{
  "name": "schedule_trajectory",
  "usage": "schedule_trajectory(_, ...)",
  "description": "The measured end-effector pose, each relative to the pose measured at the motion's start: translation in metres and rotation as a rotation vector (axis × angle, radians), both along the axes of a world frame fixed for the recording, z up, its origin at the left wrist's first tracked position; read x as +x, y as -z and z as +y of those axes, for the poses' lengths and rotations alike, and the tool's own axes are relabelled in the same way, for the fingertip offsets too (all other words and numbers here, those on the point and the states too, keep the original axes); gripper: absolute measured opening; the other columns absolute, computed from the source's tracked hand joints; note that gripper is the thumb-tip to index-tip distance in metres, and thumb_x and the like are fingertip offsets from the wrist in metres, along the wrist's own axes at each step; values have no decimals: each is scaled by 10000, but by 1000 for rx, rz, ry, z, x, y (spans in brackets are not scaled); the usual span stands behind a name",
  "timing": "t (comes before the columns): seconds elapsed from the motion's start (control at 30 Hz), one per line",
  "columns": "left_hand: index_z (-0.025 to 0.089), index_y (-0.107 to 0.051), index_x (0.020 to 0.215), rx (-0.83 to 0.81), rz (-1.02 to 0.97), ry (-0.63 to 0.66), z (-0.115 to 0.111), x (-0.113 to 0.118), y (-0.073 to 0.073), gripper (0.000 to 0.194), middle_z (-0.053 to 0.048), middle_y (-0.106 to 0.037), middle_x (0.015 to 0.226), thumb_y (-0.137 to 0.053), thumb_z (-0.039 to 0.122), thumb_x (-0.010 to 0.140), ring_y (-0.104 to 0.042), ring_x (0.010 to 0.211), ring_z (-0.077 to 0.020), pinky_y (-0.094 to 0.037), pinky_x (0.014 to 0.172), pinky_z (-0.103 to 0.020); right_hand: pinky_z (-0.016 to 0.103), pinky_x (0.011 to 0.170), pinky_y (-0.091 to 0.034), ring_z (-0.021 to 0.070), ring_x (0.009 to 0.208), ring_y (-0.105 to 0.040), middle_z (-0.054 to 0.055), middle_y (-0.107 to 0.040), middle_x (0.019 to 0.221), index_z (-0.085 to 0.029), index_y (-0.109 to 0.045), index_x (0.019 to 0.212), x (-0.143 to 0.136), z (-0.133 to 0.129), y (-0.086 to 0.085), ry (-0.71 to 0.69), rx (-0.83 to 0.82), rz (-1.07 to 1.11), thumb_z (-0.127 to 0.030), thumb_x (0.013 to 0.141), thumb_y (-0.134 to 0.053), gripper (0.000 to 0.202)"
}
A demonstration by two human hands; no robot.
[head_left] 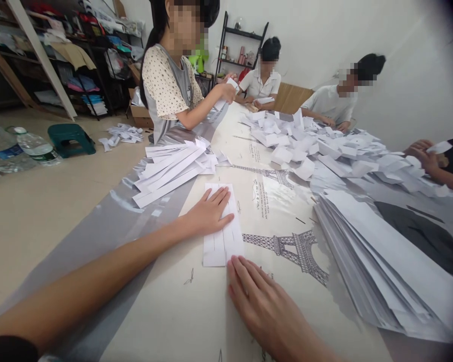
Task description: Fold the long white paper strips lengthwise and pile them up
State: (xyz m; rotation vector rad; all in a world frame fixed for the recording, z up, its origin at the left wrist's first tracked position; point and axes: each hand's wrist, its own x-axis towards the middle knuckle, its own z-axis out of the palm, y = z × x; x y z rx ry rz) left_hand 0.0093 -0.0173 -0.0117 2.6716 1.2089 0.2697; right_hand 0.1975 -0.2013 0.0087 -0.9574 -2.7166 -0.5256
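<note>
A white paper strip with thin lines lies lengthwise on the table, whose cover has Eiffel Tower prints. My left hand rests flat on the upper part of the strip, fingers slightly apart. At the strip's lower right corner my right hand lies palm down, fingertips touching the corner, its fingers extended and side by side. A fanned pile of cut strips is beyond my left hand. To the right sits a thick stack of long white sheets.
Folded white pieces are heaped on the far right of the table. A person stands at the far left edge holding paper; others sit beyond, and hands show at right. A green stool and bottles are on the floor.
</note>
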Motion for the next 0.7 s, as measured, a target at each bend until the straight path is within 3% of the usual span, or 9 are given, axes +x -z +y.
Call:
schedule_trajectory(0.27, 180, -66, 1639, 23, -16, 7, 2, 0, 4, 732, -118, -128, 1705, -281, 556, 1048, -106, 1583, -281, -55, 1289, -488, 456, 968, -624, 389, 1238, -646, 282, -645, 1339, 50, -617, 1301, -6, -4, 7, 70, 10, 14, -127, 959, -512, 399)
schedule_trajectory(0.47, 160, -98, 1626, 15, 17, 5, 0, 2, -1, 712, -130, -122, 1705, -263, 551, 1055, -94, 1586, -256, -51, 1289, -477, 644, 952, -564, 448, 1209, -644, 271, -622, 1378, 29, -571, 1369, -9, -10, 12, 161, 10, 56, -189, 1002, -475, 437)
schedule_trajectory(0.57, 122, -142, 1613, 44, 50, -16, -4, 3, -5, 701, -153, -146, 1699, -250, 536, 1058, -105, 1585, -260, -76, 1284, -488, 593, 973, -543, 420, 1217, -638, 251, -627, 1382, 12, -575, 1367, -6, -8, 12, 160, 13, 67, -188, 1005, -468, 427)
schedule_trajectory(0.7, 100, -233, 1583, 215, 51, -9, -12, 4, -10, 616, -177, -260, 1670, -228, 442, 1069, -203, 1565, -286, -91, 1276, -510, 475, 928, -524, 313, 1092, -674, 191, -682, 1305, -50, -631, 1280, 6, 7, 5, 85, -69, 99, -33, 932, -503, 372)
